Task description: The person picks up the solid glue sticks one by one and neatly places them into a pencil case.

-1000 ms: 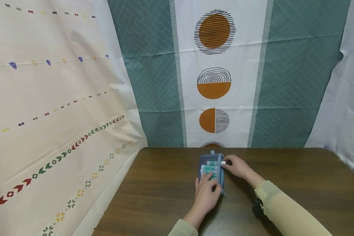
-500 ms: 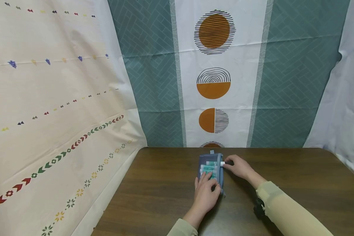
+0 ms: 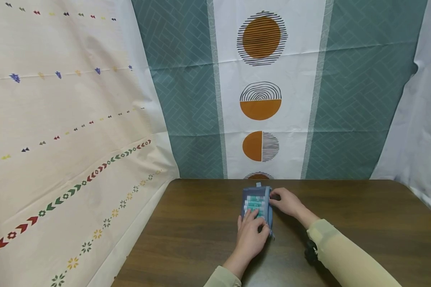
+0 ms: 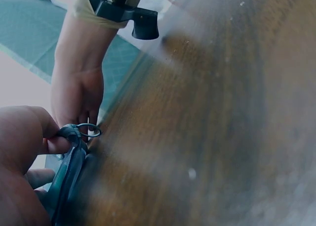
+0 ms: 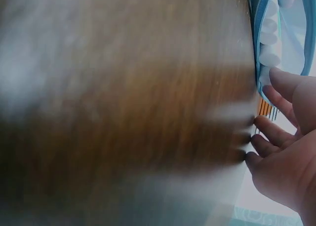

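A blue-grey zip pouch [image 3: 248, 191] with a see-through front lies on the table, its opening toward the right. Inside, several white tubes with teal labels, like glue sticks [image 3: 254, 203], lie in a row. My left hand [image 3: 249, 239] spreads over the pouch's near end; in the left wrist view its thumb and finger pinch the zip edge [image 4: 72, 132]. At the opening's far end my right hand [image 3: 289, 202] has thumb and index finger around the white end of the farthest glue stick [image 5: 265, 76]. Its other fingers are bent near the table.
The brown wooden table [image 3: 194, 227] reaches back to a green and white patterned curtain [image 3: 273, 119]. On the left hangs a cream cloth [image 3: 75, 159] with small motifs. A black wrist camera [image 3: 311, 252] is strapped by the right sleeve.
The farthest glue stick, whose white end stuck out of the opening, has slid left into the pouch. My right hand has moved slightly left with it; the left hand has stayed put.
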Tool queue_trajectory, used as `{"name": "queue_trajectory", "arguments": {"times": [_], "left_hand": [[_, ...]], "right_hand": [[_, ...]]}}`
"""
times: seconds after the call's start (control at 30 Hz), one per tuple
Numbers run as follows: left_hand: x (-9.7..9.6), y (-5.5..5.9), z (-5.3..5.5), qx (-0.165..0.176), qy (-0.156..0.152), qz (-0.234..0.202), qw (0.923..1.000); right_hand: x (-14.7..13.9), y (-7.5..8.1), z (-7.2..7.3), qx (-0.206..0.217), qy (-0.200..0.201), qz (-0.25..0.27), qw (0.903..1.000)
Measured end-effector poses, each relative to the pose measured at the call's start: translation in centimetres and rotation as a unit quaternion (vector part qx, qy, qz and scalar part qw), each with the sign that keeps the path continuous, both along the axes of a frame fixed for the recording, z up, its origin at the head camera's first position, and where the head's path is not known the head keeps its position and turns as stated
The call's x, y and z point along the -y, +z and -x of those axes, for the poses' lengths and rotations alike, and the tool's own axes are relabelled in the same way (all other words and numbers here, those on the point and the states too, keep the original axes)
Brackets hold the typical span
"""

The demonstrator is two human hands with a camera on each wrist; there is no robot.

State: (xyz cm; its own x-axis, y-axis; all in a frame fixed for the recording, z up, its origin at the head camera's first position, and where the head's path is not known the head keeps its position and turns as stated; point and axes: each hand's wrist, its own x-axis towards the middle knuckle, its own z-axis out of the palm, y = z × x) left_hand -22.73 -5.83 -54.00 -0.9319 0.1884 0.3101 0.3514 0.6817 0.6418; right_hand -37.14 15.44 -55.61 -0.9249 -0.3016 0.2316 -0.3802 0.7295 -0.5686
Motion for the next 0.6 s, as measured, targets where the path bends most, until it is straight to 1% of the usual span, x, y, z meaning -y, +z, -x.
{"name": "queue_trajectory", "arguments": {"times": [0.17, 0.23, 0.27, 0.43, 0.6], "left_hand": [[0.0, 0.1, 0.0, -0.001, 0.001, 0.002, 1.0], [0.0, 0.1, 0.0, 0.001, 0.001, 0.0, 1.0], [0.0, 0.2, 0.0, 0.0, 0.001, -0.001, 1.0], [0.0, 0.2, 0.0, 0.005, -0.002, -0.003, 1.0], [0.0, 0.1, 0.0, 0.016, -0.003, -0.006, 0.9999]], "right_hand": [[1.2, 2.8, -2.3, 0.036, -0.008, 0.009, 0.9993], [1.5, 3.3, -2.7, 0.04, -0.01, 0.005, 0.9991], [1.5, 3.4, -2.8, 0.042, -0.01, 0.006, 0.9991], [1.4, 3.0, -2.5, 0.04, -0.009, 0.009, 0.9991], [1.5, 3.1, -2.8, 0.044, -0.009, 0.009, 0.9989]]}}
